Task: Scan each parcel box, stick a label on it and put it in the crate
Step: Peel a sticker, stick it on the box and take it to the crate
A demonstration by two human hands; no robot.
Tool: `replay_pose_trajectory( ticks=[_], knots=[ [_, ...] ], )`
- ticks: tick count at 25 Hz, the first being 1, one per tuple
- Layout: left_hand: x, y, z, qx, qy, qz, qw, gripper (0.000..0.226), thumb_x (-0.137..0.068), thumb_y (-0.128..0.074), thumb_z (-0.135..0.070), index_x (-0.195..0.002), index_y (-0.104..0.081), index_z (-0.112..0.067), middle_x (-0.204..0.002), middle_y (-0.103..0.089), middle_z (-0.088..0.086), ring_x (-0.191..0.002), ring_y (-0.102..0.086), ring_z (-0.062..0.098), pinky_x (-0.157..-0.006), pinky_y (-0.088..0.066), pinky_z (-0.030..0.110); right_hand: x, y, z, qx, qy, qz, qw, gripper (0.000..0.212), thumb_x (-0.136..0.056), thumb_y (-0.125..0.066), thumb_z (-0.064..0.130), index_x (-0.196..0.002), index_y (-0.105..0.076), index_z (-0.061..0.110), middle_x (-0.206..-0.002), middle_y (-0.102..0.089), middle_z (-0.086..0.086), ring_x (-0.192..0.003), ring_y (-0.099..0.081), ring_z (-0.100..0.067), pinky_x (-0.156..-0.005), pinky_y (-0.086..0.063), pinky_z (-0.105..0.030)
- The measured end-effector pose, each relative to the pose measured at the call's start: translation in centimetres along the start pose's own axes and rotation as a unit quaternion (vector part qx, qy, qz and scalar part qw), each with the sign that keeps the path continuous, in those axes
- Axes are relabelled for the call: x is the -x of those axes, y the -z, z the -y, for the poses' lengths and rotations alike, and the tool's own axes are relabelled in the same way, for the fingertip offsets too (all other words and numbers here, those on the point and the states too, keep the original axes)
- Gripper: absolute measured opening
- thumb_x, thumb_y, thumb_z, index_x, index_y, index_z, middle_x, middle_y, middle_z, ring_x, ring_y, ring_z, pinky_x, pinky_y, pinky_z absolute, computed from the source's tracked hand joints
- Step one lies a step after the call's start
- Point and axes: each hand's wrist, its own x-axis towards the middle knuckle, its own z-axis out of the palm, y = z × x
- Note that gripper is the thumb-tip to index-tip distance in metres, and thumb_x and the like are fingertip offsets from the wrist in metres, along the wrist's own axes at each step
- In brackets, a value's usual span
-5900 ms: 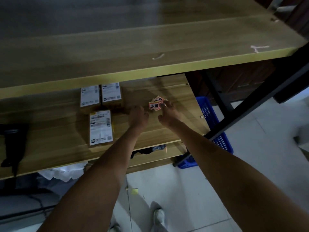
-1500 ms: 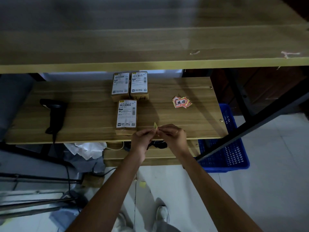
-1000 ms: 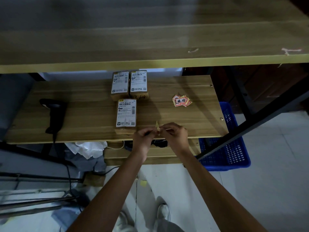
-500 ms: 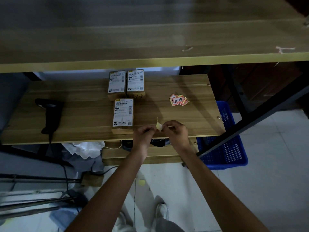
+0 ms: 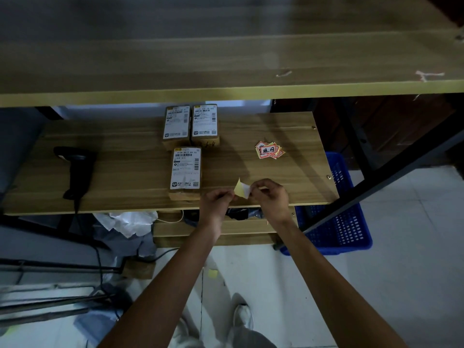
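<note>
Three brown parcel boxes with white shipping labels lie on the wooden shelf [image 5: 125,172]: one near box [image 5: 186,172] and two behind it, the left [image 5: 176,125] and the right [image 5: 205,123]. My left hand [image 5: 217,199] and my right hand [image 5: 270,195] hold one small sticker [image 5: 242,190] between them at the shelf's front edge, each pinching a side; its yellow backing stands partly peeled away from the white part. A pile of red-and-white labels [image 5: 269,149] lies to the right. The blue crate [image 5: 336,209] stands on the floor at the right.
A black handheld scanner [image 5: 76,169] lies on the shelf's left, its cable hanging down. An upper shelf board [image 5: 226,59] overhangs. A black diagonal frame bar [image 5: 376,182] crosses in front of the crate. White crumpled wrapping [image 5: 128,221] and a yellow backing scrap [image 5: 213,273] lie below.
My hands took a sticker from the pile and drew back to the shelf's front edge. Over the last second the yellow backing has peeled further apart from the white sticker.
</note>
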Motion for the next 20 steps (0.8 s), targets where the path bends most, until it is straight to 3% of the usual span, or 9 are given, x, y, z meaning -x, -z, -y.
replay_pose_trajectory(
  ticks=[5, 9, 12, 17, 20],
  knots=[
    [0.1, 0.2, 0.0, 0.006, -0.003, 0.004, 1.0, 0.012, -0.089, -0.059, -0.002, -0.094, -0.07, -0.004, -0.073, -0.064, 0.004, -0.038, -0.049, -0.008, -0.056, -0.037, 0.02, -0.2, 0.5, -0.1, 0.011, -0.012, 0.008, 1.0, 0.012, -0.068, -0.056, 0.036, -0.069, -0.067, 0.034, -0.077, -0.072, 0.002, -0.075, -0.07, -0.024, -0.07, -0.058, -0.05],
    [0.1, 0.3, 0.0, -0.001, -0.001, 0.006, 1.0, 0.023, -0.089, -0.059, -0.002, -0.073, -0.066, -0.016, -0.07, -0.063, 0.001, -0.041, -0.053, -0.009, -0.053, -0.041, 0.016, -0.4, 0.9, 0.4, 0.032, -0.02, 0.023, 0.999, 0.009, -0.068, -0.057, 0.03, -0.069, -0.066, 0.032, -0.074, -0.071, 0.003, -0.072, -0.068, -0.019, -0.072, -0.057, -0.045],
    [0.1, 0.3, 0.0, -0.003, -0.003, 0.01, 1.0, 0.021, -0.089, -0.059, -0.003, -0.074, -0.066, -0.016, -0.071, -0.064, 0.001, -0.043, -0.055, -0.009, -0.05, -0.041, 0.011, -0.7, 1.2, 0.3, 0.032, -0.025, 0.026, 0.999, 0.011, -0.065, -0.056, 0.037, -0.067, -0.067, 0.035, -0.073, -0.072, 0.006, -0.074, -0.069, -0.02, -0.075, -0.057, -0.048],
    [0.1, 0.1, -0.3, -0.014, 0.002, 0.016, 1.0, 0.014, -0.089, -0.059, -0.004, -0.083, -0.069, -0.01, -0.07, -0.064, 0.001, -0.041, -0.052, -0.008, -0.056, -0.039, 0.021, -1.3, 2.0, 0.4, 0.048, -0.022, 0.046, 0.998, 0.024, -0.063, -0.054, 0.045, -0.073, -0.067, 0.027, -0.077, -0.071, 0.006, -0.078, -0.068, -0.017, -0.078, -0.056, -0.049],
    [0.1, 0.0, -0.4, -0.023, 0.004, 0.014, 1.0, 0.019, -0.089, -0.058, -0.005, -0.076, -0.068, -0.015, -0.07, -0.064, 0.0, -0.048, -0.054, -0.003, -0.057, -0.039, 0.021, -1.7, 2.5, 0.3, 0.062, -0.018, 0.045, 0.997, 0.031, -0.064, -0.055, 0.046, -0.078, -0.068, 0.022, -0.079, -0.071, 0.005, -0.08, -0.068, -0.018, -0.079, -0.056, -0.049]
  ],
)
